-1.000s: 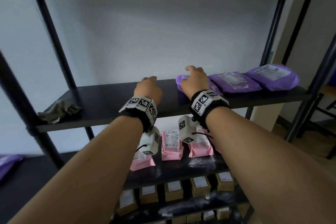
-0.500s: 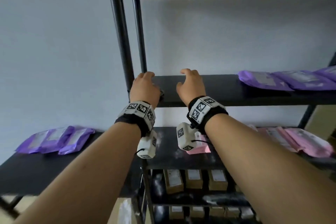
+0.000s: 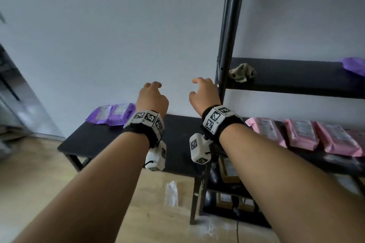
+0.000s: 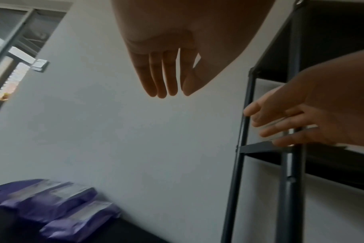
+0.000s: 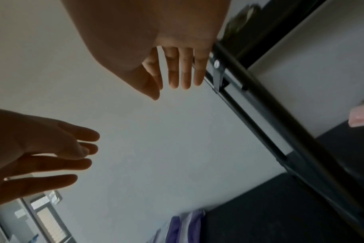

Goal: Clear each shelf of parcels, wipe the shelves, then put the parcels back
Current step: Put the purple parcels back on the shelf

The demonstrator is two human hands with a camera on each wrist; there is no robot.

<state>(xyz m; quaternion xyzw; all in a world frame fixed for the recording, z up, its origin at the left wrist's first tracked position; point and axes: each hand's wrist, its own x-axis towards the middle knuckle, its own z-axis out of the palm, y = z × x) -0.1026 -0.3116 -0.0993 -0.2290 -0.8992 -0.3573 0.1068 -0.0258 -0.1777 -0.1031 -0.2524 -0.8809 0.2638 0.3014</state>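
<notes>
Both your hands are empty, fingers loose and spread: left hand and right hand hang in mid-air, the right just beside the rack post. Swing right carelessly and you'd likely clip that post. Beyond the left hand, purple parcels lie flat and soft-looking on the low table; grab one corner and they may sag or slide.
</notes>
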